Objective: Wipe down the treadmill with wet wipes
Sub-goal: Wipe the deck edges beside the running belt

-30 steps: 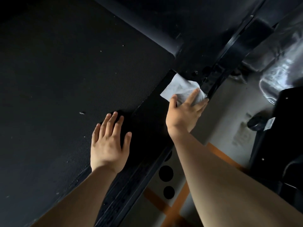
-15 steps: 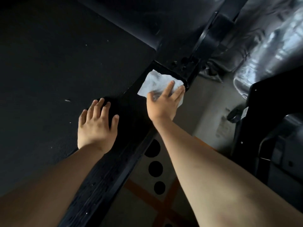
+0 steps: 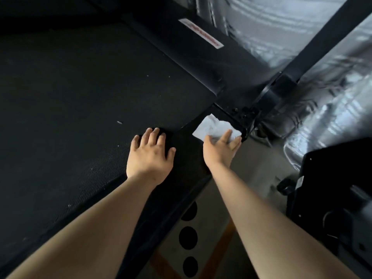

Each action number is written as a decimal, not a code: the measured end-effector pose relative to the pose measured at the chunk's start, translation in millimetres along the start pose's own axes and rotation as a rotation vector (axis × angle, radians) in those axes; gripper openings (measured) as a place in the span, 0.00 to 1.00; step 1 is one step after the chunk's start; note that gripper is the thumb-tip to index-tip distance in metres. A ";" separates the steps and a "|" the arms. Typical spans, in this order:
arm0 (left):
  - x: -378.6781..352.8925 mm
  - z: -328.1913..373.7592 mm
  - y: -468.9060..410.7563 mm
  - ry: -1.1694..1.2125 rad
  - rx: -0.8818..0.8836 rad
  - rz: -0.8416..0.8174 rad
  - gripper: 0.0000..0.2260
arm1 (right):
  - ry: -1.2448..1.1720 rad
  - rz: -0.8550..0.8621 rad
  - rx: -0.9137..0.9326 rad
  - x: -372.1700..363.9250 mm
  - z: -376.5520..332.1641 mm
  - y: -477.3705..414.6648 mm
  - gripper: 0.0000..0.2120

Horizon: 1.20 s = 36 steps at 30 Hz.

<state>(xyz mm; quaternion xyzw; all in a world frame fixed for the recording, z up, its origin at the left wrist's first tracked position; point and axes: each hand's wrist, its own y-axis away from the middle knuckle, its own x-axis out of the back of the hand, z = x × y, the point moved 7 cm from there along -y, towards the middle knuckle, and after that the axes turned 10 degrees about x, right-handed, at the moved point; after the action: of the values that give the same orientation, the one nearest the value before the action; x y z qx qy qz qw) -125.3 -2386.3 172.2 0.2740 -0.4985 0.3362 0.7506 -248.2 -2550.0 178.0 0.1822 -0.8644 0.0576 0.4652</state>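
The black treadmill belt (image 3: 80, 109) fills the left of the head view, with a black side rail (image 3: 181, 178) along its right edge. A crumpled white wet wipe (image 3: 213, 125) lies on the far end of that rail, just before the upright's base (image 3: 243, 115). My right hand (image 3: 220, 152) presses flat on the wipe with straight fingers. Flat on the belt's edge beside the rail rests my left hand (image 3: 150, 156), fingers spread, holding nothing.
The black motor cover (image 3: 201, 57) with a white and red label (image 3: 201, 33) crosses the top. A black upright post (image 3: 322, 43) rises at the right. Silver sheeting (image 3: 281, 23) hangs behind. Another black machine (image 3: 332, 198) stands right. Grey floor (image 3: 251, 188) has orange lines and black dots.
The view has shifted, showing more of the motor cover. My right hand stays pressed on the wipe at the rail's far end, and the wipe looks more crumpled. My left hand still rests on the belt.
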 end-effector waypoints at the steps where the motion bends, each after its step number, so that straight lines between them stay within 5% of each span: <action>1: -0.1 0.0 -0.1 0.000 -0.005 0.006 0.27 | -0.022 0.010 0.016 -1.6 1.1 4.8 0.35; 32: 5.0 -2.3 -0.1 0.060 0.004 0.052 0.22 | -0.192 -0.139 0.134 7.6 21.4 -8.5 0.38; 36: 4.2 -2.8 -0.3 0.050 0.008 0.054 0.22 | -0.112 -0.070 0.320 -2.2 11.7 27.4 0.41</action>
<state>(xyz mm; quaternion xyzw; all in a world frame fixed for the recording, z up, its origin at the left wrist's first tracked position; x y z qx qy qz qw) -122.3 -2383.5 175.1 0.2551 -0.4856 0.3649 0.7523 -266.4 -2527.2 171.5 0.2870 -0.8617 0.1681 0.3832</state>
